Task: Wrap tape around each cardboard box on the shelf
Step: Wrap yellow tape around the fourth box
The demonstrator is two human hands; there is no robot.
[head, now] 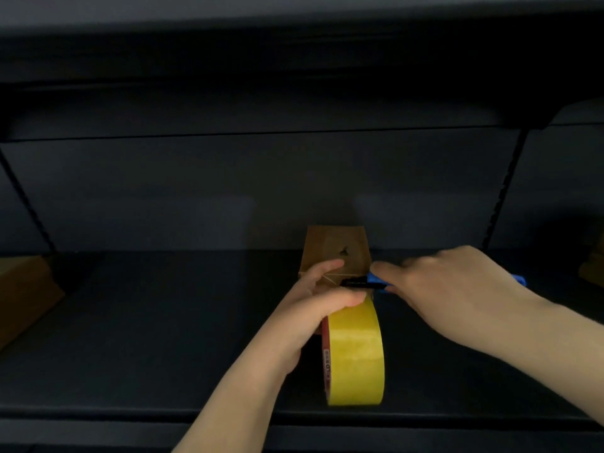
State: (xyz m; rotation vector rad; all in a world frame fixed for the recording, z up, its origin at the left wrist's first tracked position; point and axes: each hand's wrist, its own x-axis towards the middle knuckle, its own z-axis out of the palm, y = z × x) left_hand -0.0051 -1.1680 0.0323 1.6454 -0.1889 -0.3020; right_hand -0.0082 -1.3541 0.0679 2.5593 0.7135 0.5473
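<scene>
Dark shelf (163, 338), one tier, dimly lit. At 9 o'clock: second cardboard box (23, 299), partly out of frame, well apart from the work. Just left of centre: left hand (318, 300), fingers curled over the top of the yellow tape roll (356, 351), thumb reaching forward onto the box; roll upright on edge at 6 o'clock, red core rim showing on its left face. At centre, toward 12 o'clock: small cardboard box (335, 253), standing against the shelf back, a ragged hole in its face, the tape strip apparently running down to the roll. At 3 o'clock: right hand (457, 282), closed around a blue cutter (376, 284) with a dark tip, tip just beside the strip between box and roll; blue tail visible beyond the hand. Far 3 o'clock: third box edge (593, 266), barely seen. Risks, judged: blade near left thumb, likely nick if the cut slips; slack strip apt to fold onto itself; light box liable to shift under pull. Obstructions: low shelf above, little headroom.
</scene>
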